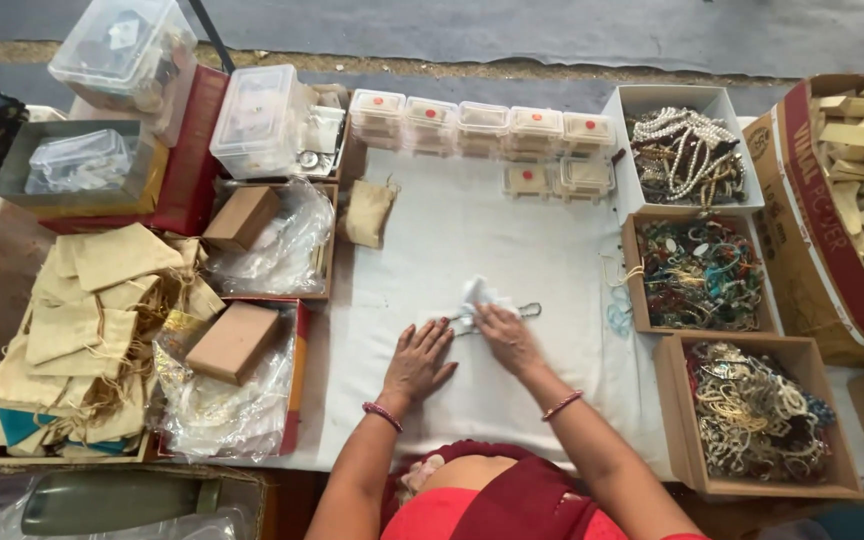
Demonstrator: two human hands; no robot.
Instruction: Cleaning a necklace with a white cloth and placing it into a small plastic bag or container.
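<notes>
Head view, looking down on a white cloth-covered table (452, 250). Nearest, both forearms wore beaded bangles at the wrist. Left hand (418, 362) lay flat and open, palm down on the cloth, fingertips toward 12 o'clock. Right hand (508, 338), just at its 2 o'clock, pressed down on a small white tissue packet (479, 296) with a metal clasp piece (526, 310) showing at the packet's 3 o'clock; fingers loosely bent over it, grip itself unclear. At 3 o'clock of the hands, a cardboard box of pale chains (752, 410); beyond it a box of coloured bead jewellery (700, 272). At 9 o'clock, a stack of tan drawstring pouches (92, 320) and brown boxes on plastic bags (237, 340). Farther, at 1 o'clock, a white box of pearl strands (685, 150). Farthest, at 12 o'clock, a row of small clear cases with red dots (482, 125).
</notes>
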